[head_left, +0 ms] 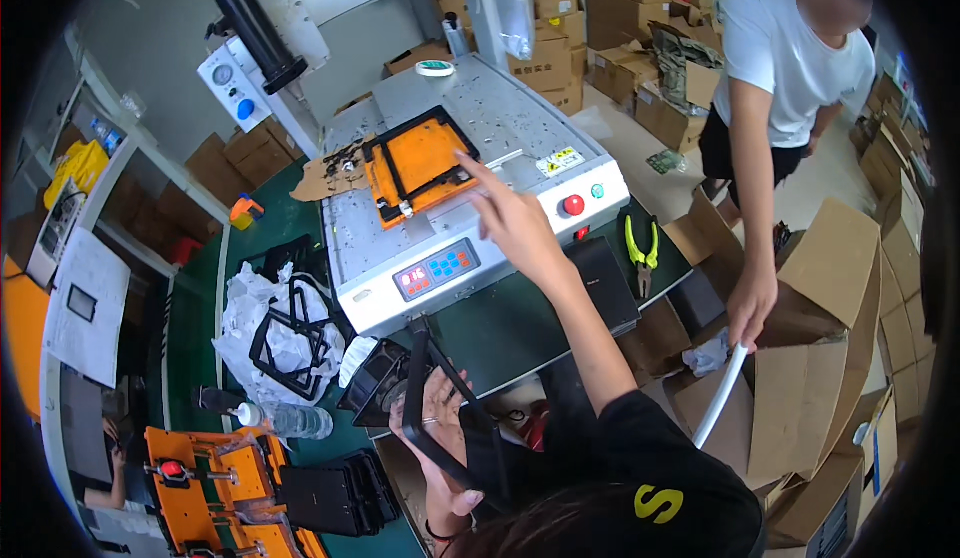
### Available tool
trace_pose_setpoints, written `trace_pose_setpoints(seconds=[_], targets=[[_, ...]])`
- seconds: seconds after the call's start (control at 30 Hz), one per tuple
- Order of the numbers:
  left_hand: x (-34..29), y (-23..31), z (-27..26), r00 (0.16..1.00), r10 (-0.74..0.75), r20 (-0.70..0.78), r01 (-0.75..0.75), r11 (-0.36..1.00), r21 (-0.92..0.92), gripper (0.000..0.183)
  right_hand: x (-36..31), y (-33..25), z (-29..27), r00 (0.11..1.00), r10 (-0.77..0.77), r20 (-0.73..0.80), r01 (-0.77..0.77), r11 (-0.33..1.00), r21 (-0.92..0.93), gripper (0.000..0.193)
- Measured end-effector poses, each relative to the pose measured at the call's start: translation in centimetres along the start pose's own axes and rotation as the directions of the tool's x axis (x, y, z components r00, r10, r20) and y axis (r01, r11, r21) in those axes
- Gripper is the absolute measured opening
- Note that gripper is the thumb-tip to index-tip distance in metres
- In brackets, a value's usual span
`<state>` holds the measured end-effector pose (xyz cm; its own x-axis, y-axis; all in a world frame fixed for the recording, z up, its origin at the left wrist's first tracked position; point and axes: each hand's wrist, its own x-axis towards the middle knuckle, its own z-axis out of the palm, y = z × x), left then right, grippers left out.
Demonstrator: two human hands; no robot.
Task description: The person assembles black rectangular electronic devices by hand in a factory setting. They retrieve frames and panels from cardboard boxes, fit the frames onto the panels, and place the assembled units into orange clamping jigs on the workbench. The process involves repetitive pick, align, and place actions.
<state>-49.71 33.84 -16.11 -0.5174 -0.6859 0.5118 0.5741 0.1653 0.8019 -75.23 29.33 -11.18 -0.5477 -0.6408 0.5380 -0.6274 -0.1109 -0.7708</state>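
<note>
My left hand (440, 420), palm up, grips a black rectangular plastic frame (418, 398) tilted over the front edge of the table. My right hand (512, 220) reaches over the machine with its index finger stretched out and nothing visible in it. That fingertip is by the right side of an orange plate (420, 161); whether it touches cannot be told. Another black frame (388, 171) lies on the plate. The plate rests on the grey bed of a bench machine (355, 243), below and right of a black cylinder head (255, 28).
Black frames on white plastic (290, 333), a bottle (285, 420), orange fixtures (205, 478) and a stack of black panels (335, 493) sit left. Green-handled pliers (641, 248) lie right of the machine. A person (790, 68) holds a white strip (722, 395) over cardboard boxes (815, 378).
</note>
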Motion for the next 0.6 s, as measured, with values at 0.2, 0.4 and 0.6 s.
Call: trace_pose_setpoints(seconds=[0.2, 0.4, 0.6], targets=[[-0.6, -1.5, 0.3, 0.899, -0.303, -0.316, 0.254, 0.949, -0.188, 0.073, -11.1, -0.5, -6.0, 0.958, 0.230, -0.171, -0.201, 0.965, 0.170, 0.033], [-0.8, -0.5, 2.4, 0.987, -0.159, -0.028, 0.158, 0.986, -0.050, 0.098, -2.1, 0.8, -4.6, 0.963, -0.168, -0.210, 0.161, 0.986, -0.051, 0.028], [-1.5, -0.4, 3.7, 0.982, -0.187, -0.027, 0.185, 0.981, -0.058, 0.116, 7.7, 6.3, 3.3, 0.991, -0.132, 0.018, 0.133, 0.960, -0.245, 0.049]])
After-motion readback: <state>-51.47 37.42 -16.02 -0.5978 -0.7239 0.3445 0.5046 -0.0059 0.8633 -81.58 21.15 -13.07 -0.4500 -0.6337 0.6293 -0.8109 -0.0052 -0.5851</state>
